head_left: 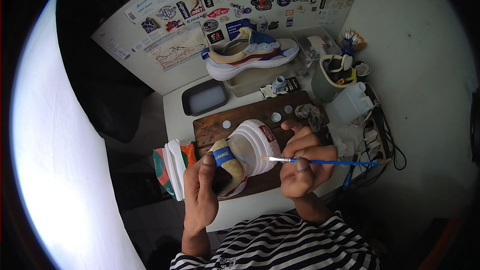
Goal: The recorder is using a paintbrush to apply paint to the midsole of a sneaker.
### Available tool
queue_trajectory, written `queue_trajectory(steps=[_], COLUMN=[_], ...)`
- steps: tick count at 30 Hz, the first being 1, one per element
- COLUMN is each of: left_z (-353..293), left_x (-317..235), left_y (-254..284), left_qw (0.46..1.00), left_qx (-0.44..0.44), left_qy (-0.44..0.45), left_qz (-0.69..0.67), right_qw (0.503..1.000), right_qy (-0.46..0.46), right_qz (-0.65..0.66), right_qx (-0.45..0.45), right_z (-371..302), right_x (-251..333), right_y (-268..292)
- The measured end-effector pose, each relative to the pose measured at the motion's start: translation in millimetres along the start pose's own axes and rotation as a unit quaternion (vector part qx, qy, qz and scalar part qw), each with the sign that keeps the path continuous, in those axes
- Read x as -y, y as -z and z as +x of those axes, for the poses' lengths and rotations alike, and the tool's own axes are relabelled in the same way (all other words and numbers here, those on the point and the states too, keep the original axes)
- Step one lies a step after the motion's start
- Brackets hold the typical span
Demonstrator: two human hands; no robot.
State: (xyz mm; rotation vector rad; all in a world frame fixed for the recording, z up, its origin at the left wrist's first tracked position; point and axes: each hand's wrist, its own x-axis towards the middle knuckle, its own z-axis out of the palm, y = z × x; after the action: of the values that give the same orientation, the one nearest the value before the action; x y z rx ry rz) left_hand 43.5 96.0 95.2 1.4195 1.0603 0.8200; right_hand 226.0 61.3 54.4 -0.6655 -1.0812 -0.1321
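Observation:
My left hand is closed on the heel collar of a sneaker with a white sole and a pale yellow lining. A blue tab sits at its heel, beside my thumb. My right hand pinches a thin paintbrush with a blue handle and a silver ferrule. The pale bristles point left and lie over the sneaker's heel; whether they touch it I cannot tell. Beneath the sneaker is a dark wooden board, with small round lids near its far edge.
A matching sneaker rests on a clear box at the back. Near it are a dark tray and a small paint bottle. Rightward stand a green tool bin, a white jug and cables. A tissue pack lies left.

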Motion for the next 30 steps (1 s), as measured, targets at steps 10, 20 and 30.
queue_trajectory(steps=[10, 20, 30], left_z=[-51, -58, -52], left_x=[11, 48, 52], left_y=[-49, -89, -89], left_qw=[0.923, 0.893, 0.917], left_qx=[-0.144, -0.122, -0.072], left_qy=[-0.068, 0.038, 0.083], left_qz=[-0.35, -0.431, -0.384], right_qw=[0.995, 0.97, 0.955], right_qy=[0.016, 0.004, 0.027], right_qz=[-0.056, -0.146, -0.241], right_qx=[0.078, 0.195, 0.172], right_z=[24, 21, 13], right_x=[66, 81, 87], right_y=[10, 23, 9])
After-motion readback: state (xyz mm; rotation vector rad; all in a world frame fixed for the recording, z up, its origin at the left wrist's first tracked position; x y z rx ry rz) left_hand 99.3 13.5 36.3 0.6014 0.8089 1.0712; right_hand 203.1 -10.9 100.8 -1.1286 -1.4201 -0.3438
